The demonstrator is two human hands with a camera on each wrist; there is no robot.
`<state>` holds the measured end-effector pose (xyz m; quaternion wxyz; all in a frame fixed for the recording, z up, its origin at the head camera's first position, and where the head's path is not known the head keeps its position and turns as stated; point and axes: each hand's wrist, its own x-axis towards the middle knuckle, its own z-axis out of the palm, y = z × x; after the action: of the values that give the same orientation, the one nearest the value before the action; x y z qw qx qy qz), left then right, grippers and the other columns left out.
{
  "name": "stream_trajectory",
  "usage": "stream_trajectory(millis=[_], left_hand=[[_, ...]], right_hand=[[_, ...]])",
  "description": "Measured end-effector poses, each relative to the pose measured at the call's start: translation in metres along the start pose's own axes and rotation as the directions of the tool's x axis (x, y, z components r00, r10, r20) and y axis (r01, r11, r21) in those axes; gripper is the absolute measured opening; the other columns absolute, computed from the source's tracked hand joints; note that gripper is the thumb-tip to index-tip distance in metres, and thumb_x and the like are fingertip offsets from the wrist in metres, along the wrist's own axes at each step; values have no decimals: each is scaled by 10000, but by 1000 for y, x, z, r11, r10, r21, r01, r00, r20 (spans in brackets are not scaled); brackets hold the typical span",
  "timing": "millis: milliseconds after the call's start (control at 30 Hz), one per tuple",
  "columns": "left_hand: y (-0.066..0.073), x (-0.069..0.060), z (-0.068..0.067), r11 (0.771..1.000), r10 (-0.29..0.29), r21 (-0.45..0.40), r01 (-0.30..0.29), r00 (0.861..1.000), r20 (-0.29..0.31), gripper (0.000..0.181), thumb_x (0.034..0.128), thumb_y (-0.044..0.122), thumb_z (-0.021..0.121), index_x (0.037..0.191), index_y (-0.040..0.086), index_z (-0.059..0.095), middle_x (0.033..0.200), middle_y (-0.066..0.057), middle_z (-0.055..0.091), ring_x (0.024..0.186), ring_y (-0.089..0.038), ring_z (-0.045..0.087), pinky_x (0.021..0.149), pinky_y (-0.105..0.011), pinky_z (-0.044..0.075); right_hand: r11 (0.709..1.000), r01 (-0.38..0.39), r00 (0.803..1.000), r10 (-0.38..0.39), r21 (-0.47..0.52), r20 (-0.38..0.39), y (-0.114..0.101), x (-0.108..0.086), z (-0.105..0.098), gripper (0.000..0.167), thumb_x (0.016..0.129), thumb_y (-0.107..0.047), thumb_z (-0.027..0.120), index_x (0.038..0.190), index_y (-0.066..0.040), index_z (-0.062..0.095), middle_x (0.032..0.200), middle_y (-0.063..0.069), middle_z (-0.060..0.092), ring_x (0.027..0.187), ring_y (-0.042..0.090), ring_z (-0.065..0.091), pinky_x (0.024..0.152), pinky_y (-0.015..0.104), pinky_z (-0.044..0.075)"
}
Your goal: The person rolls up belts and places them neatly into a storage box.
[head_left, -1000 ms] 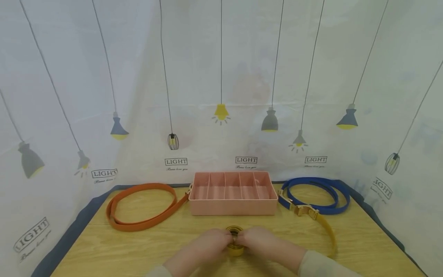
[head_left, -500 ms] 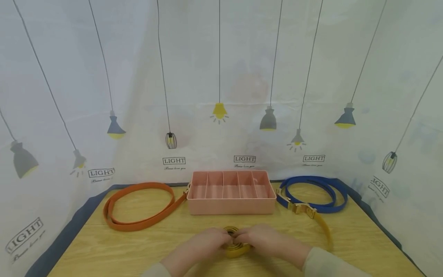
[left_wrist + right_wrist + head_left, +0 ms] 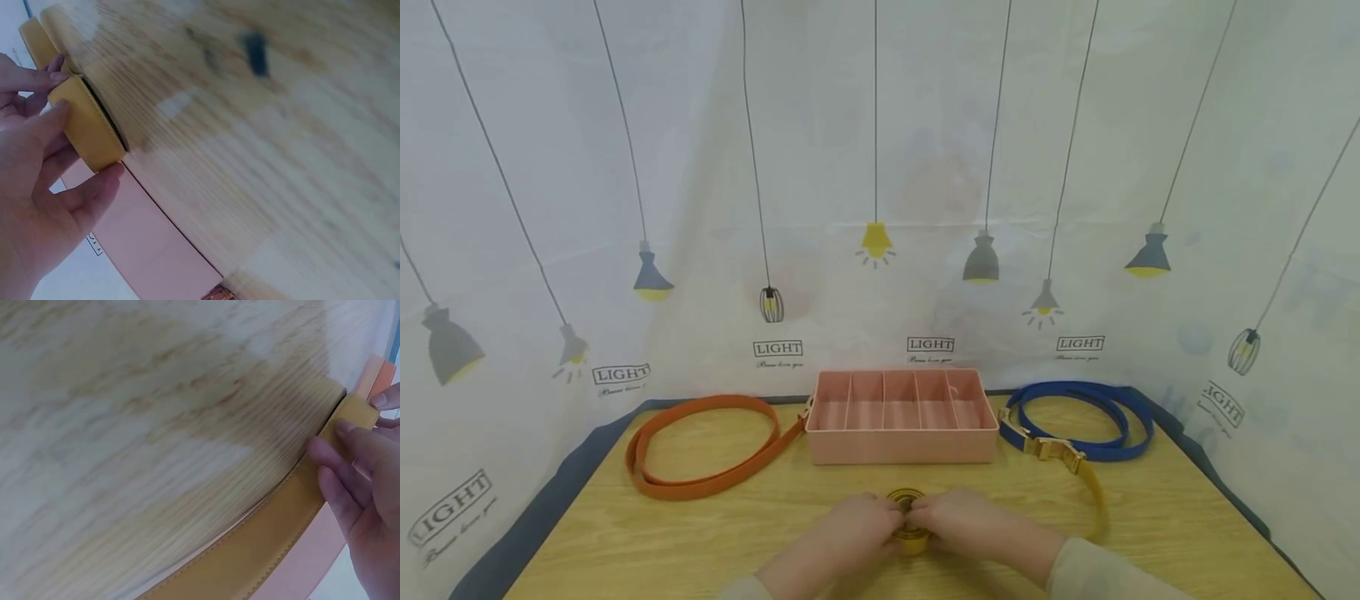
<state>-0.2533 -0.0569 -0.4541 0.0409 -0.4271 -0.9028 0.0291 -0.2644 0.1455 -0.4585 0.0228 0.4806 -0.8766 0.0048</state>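
Observation:
A yellow belt is partly wound into a roll (image 3: 912,545) that stands on edge between both hands near the front of the table. My left hand (image 3: 859,533) grips the roll's left side; in the left wrist view its fingers curl round the yellow coil (image 3: 90,128). From the right, my right hand (image 3: 958,521) pinches the coil, and the right wrist view shows the strap (image 3: 250,550) running out past its fingers. The belt's loose end (image 3: 1093,492), with a gold buckle (image 3: 1056,450), lies at the right, beside a blue belt (image 3: 1120,450).
Behind the hands stands a pink box (image 3: 902,447) with several compartments. An orange belt (image 3: 700,487) lies looped to its left, its buckle end against the box. A white curtain (image 3: 880,125) printed with lamps hangs behind the wooden table (image 3: 647,550).
Both hands stay at the roll with small finger shifts, and its outer turn looks tighter than half a second ago. The free yellow strap at the right has drawn slightly left.

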Motion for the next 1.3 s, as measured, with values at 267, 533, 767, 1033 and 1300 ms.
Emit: stream_trajectory(millis=[267, 533, 767, 1033, 1300], left_hand=[[0, 2, -2, 999, 32, -38, -31, 999, 11, 91, 908, 247, 682, 982, 200, 707, 970, 101, 636, 833, -32, 603, 709, -188, 482], [-5, 0, 1, 998, 40, -56, -39, 999, 20, 61, 906, 215, 674, 963, 202, 685, 1000, 103, 613, 858, -30, 583, 742, -195, 475], [-4, -2, 5, 1000, 17, 7, -17, 1000, -13, 182, 912, 250, 682, 1084, 191, 684, 1118, 99, 628, 958, -90, 611, 812, -243, 495], [1, 5, 14, 999, -51, -9, 51, 999, -8, 76, 933, 247, 652, 987, 198, 672, 927, 112, 604, 722, -61, 546, 632, -228, 468], [-3, 5, 12, 992, -54, -110, 56, 998, 14, 75, 928, 208, 657, 991, 182, 689, 925, 106, 619, 831, -66, 588, 765, -241, 488]], right_hand=[[991, 17, 999, -11, 134, -47, 11, -6, 3, 392, 746, 15, 757, 1075, -193, 709, 1107, -84, 641, 966, 52, 619, 778, 209, 500], [998, 4, 1000, -4, 60, -2, 9, -7, -3, 416, 809, 54, 700, 1129, -211, 707, 1197, -74, 637, 1032, 72, 622, 824, 220, 502], [1000, 14, 1000, -14, -11, -9, 5, -3, -6, 287, 818, -19, 741, 1028, -214, 730, 968, -118, 663, 876, 9, 613, 717, 170, 481], [998, -11, 1000, 11, 67, -12, 3, 1, -3, 241, 735, -138, 822, 953, -163, 720, 912, -103, 674, 829, 8, 606, 720, 172, 476], [990, -71, 997, 73, 124, -13, 9, -6, -3, 342, 742, -83, 822, 1051, -181, 713, 1044, -102, 653, 906, 38, 618, 777, 222, 503]])
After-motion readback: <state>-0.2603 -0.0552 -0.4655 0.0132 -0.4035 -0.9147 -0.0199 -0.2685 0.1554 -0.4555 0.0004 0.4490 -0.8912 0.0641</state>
